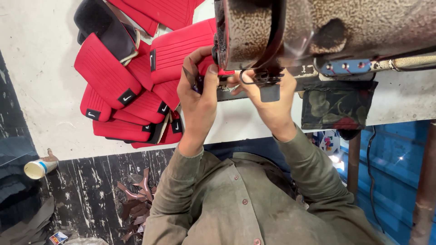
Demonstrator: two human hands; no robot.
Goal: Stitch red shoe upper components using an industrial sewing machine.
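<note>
At the centre of the frame, under the head of the sewing machine [327,27], a red fabric piece [181,50] is pinched by the grip of the left hand [197,97], thumb and fingers pressed together on its edge close to the needle area. The right hand [268,102] is held just beside it, fingers curled at the machine's presser parts; whether anything is gripped there cannot be told. Toward the upper left, a pile of red stitched pieces [122,100] with small black tabs is seen on the white bench [41,68]. A floral cloth [336,106] is hung at the right. A spool [38,168] is seen at the lower left.
</note>
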